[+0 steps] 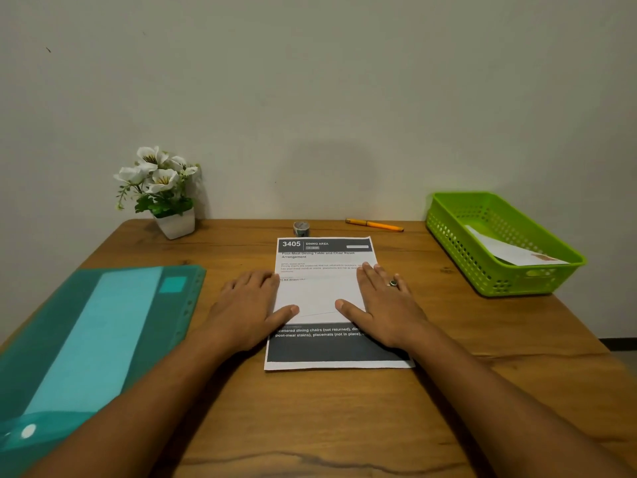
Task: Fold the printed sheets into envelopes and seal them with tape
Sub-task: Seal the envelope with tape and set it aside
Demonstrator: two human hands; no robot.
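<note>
Here left hand (246, 310) and right hand (386, 307) press flat on the printed sheet (317, 294) — tape roll (301, 229), pen (374, 225) beyond.

Both hands (250, 305) flat; fingers straight

Dim warm light, soft shadows, wide-angle edge distortion.

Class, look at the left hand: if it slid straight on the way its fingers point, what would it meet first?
Likely the small tape roll beyond the printed sheet that the left hand presses; the angle is hard to judge.
</note>
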